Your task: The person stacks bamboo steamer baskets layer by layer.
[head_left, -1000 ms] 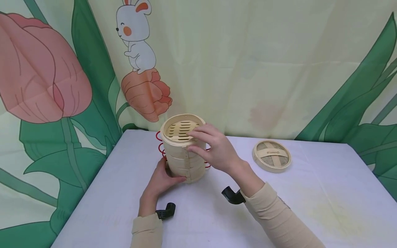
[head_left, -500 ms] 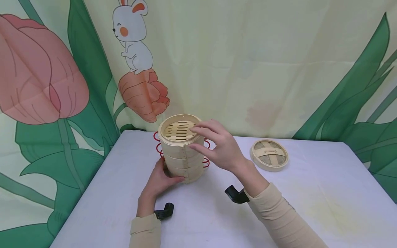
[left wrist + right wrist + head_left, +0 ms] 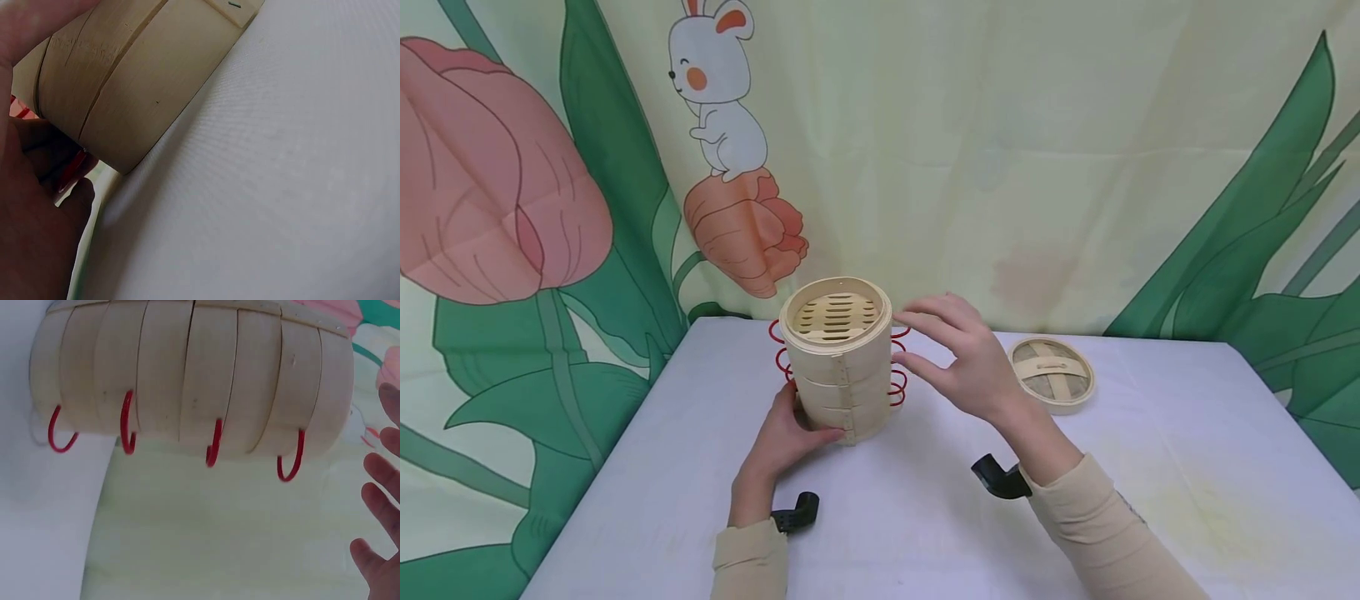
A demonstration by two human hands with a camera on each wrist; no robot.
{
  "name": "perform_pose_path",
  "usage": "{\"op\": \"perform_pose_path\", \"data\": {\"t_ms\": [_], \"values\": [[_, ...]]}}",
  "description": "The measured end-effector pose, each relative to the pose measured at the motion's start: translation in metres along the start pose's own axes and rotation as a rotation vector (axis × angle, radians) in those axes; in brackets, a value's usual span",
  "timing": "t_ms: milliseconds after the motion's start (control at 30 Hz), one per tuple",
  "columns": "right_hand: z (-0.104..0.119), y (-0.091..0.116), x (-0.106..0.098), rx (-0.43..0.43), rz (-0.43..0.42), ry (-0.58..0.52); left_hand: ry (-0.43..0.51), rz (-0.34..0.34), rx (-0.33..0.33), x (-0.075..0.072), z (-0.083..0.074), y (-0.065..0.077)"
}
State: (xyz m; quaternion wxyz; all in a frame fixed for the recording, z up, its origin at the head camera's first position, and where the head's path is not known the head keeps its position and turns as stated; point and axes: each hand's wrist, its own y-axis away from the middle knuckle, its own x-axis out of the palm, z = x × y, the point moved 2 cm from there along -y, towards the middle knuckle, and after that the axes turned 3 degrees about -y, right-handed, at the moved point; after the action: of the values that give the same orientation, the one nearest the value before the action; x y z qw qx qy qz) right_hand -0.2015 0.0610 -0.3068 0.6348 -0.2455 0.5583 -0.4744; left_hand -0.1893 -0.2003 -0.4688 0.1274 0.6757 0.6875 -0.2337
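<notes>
A tall stack of round bamboo steamer baskets [image 3: 831,367] stands upright on the table, its slatted top tier uncovered. My left hand [image 3: 778,442] grips the lowest part of the stack, thumb at the front and fingers around the left side. In the left wrist view, the fingers [image 3: 31,219] reach past a red loop beside the bamboo wall [image 3: 137,87]. Just right of the upper rim, my right hand [image 3: 973,367] is held in the air with spread, relaxed fingers. The right wrist view has this hand [image 3: 384,506] apart from the stack [image 3: 206,375].
A round bamboo lid [image 3: 1052,379] with a strap handle lies on the white-covered table [image 3: 910,525], right of the stack. Several red loop handles [image 3: 898,382] stick out from both sides of the baskets. A printed curtain [image 3: 1037,167] hangs behind the table.
My right hand has drawn off the top basket's rim to the right. The left hand keeps its hold at the base, and the stack stays put.
</notes>
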Motion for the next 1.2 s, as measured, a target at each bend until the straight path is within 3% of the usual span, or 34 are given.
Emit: {"op": "perform_pose_path", "data": {"t_ms": [200,600,867,967,1033,1200], "values": [[-0.007,0.01,-0.013,0.015,-0.017,0.011,0.014,-0.014,0.026,-0.001,0.009,-0.001],[-0.024,0.028,-0.048,0.069,-0.065,0.119,0.007,0.003,-0.002,-0.002,0.005,0.0],[-0.034,0.043,-0.063,0.077,-0.086,0.141,0.009,0.027,0.008,-0.009,-0.029,0.01],[-0.038,0.05,-0.069,0.095,-0.093,0.155,0.004,0.028,0.004,-0.009,-0.033,0.011],[-0.041,0.056,-0.074,0.111,-0.096,0.164,-0.002,0.025,0.011,-0.008,-0.032,0.011],[-0.051,0.072,-0.087,0.181,-0.109,0.198,-0.004,0.019,-0.004,-0.001,-0.008,0.002]]}}
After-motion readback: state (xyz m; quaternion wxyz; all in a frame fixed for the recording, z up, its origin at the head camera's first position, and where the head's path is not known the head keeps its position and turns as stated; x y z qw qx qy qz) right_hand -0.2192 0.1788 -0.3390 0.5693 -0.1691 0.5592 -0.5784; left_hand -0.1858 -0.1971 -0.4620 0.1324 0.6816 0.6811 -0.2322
